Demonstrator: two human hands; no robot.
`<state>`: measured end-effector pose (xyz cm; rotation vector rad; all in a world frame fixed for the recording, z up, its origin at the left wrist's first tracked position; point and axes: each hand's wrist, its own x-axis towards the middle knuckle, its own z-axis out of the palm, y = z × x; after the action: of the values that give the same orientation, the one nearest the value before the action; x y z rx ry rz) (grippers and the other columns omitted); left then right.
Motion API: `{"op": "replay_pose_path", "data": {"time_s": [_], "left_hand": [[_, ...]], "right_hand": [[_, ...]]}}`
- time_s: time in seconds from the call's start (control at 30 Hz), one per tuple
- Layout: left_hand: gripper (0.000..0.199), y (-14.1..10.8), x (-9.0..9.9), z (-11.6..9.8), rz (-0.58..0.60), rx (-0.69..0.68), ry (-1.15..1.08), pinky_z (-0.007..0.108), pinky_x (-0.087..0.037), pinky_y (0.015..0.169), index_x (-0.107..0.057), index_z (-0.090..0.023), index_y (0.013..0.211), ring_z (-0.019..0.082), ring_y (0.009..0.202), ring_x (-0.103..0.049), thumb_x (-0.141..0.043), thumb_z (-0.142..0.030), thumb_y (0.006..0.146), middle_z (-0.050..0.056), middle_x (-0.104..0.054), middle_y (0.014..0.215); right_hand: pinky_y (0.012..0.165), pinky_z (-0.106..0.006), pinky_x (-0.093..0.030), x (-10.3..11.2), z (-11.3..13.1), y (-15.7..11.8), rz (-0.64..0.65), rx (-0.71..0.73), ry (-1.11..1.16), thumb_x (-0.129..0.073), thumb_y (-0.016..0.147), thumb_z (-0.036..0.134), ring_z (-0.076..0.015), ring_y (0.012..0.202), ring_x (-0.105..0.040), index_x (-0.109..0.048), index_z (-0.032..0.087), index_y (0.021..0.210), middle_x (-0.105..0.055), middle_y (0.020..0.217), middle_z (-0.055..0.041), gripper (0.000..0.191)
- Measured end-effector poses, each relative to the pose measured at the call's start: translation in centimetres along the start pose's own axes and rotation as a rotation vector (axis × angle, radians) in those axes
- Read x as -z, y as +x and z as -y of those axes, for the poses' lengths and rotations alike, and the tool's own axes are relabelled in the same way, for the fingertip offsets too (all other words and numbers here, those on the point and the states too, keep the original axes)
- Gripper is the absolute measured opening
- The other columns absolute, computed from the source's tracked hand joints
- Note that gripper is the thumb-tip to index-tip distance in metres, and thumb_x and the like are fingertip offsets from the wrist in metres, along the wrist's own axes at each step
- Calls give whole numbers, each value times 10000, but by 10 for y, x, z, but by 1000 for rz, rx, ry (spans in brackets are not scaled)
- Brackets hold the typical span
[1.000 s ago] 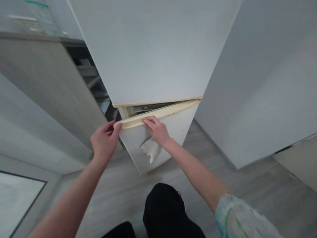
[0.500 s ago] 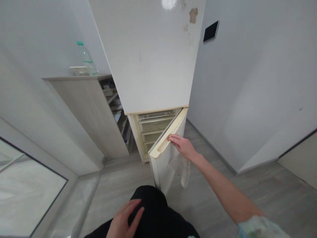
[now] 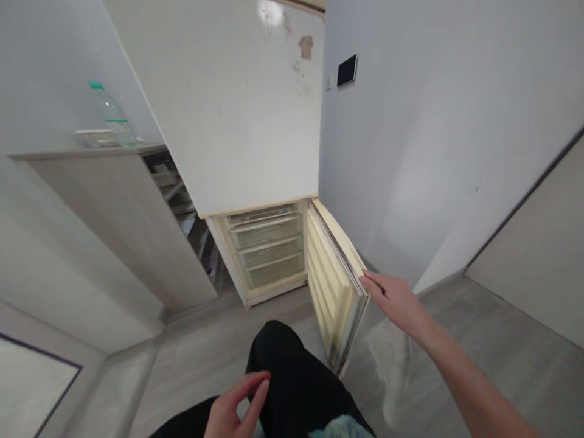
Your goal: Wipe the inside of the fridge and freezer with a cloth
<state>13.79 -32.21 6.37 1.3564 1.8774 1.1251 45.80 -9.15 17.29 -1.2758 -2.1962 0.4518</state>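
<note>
The lower freezer door stands wide open, swung out to the right of the white fridge. My right hand is closed on the top outer edge of that door. Inside the compartment, several clear-fronted drawers are stacked under a vented strip, all pushed in. My left hand hovers by my black-clad knee, thumb and index fingertips close together; whether anything lies between them is too small to tell.
Left of the fridge stands a wooden cabinet with papers on its side shelves. On top are a plastic bottle and a small tray. A white, blurred object lies beyond the door. A wall panel hangs at right.
The freezer door has swung much further open to the right, with my right hand on its edge, and the drawers now show fully. My left thumb and index finger have come together. The view has shifted.
</note>
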Motion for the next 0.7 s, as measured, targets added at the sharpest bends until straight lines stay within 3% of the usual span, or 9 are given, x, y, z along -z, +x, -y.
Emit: {"op": "replay_pose_path", "data": {"time_s": [0.07, 0.17, 0.3, 0.4, 0.5, 0.53, 0.6, 0.67, 0.7], "left_hand": [[298, 5, -6, -11, 38, -97, 33, 270, -613, 888, -830, -311, 979, 228, 974, -765, -673, -541, 873, 43, -812, 1029], [218, 11, -15, -28, 105, -279, 23, 245, -616, 855, -826, -334, 988, 203, 915, -774, -688, -468, 884, 31, -815, 978], [254, 16, -33, -53, 92, -379, -8, 265, -630, 844, -790, -305, 1112, 199, 921, -768, -688, -403, 901, 64, -799, 1072], [468, 21, -59, -68, 117, -441, -51, 309, -639, 871, -670, -277, 1332, 213, 1007, -750, -719, -386, 880, 113, -721, 1295], [791, 26, -85, -77, 139, -565, -92, 403, -596, 1009, -466, -229, 1521, 286, 1283, -637, -780, -408, 817, 169, -587, 1482], [779, 28, -91, -80, 137, -568, -103, 424, -569, 1052, -470, -220, 1513, 296, 1333, -598, -773, -408, 820, 172, -575, 1493], [501, 30, -94, -86, 175, -488, -118, 401, -553, 1051, -614, -220, 1353, 271, 1277, -627, -685, -398, 889, 148, -651, 1386], [267, 31, -90, -90, 238, -355, -113, 325, -569, 909, -715, -213, 1051, 223, 1041, -699, -557, -409, 964, 108, -740, 1117], [303, 30, -85, -91, 264, -289, -103, 297, -554, 824, -710, -210, 937, 202, 911, -695, -509, -432, 984, 86, -741, 975]], "right_hand": [[939, -417, -563, 7, -8, -3, -37, -24, -61, -353, 1066, 485, -291, 1038, -738, -797, 188, 1073, -776, 1103, -126, 533], [888, -441, -575, 15, -6, -17, -239, -48, -164, -421, 1046, 466, -271, 869, -733, -767, 169, 1126, -721, 1164, -158, 463], [698, -370, -594, 16, 35, -47, -382, 16, -72, -556, 1015, 452, -128, 543, -589, -724, 221, 1202, -649, 1223, -134, 342], [661, -296, -590, 7, 75, -58, -341, 160, 101, -596, 1013, 349, -115, 604, -618, -743, 255, 1112, -664, 1139, -87, 200], [742, -259, -599, -7, 104, -53, -291, 261, 259, -623, 998, 266, -150, 832, -694, -758, 248, 1053, -680, 1071, -70, 148], [777, -250, -598, -11, 109, -50, -277, 282, 310, -630, 992, 251, -154, 893, -698, -761, 244, 1042, -683, 1057, -65, 140], [827, -232, -584, -20, 115, -43, -254, 306, 393, -637, 989, 235, -142, 939, -692, -765, 237, 1019, -686, 1036, -51, 132], [845, -217, -564, -29, 116, -38, -242, 308, 452, -631, 992, 231, -126, 934, -682, -763, 225, 978, -685, 1006, -38, 133], [831, -212, -555, -34, 114, -36, -234, 295, 475, -625, 995, 238, -121, 920, -677, -761, 218, 950, -681, 989, -34, 144]]}}
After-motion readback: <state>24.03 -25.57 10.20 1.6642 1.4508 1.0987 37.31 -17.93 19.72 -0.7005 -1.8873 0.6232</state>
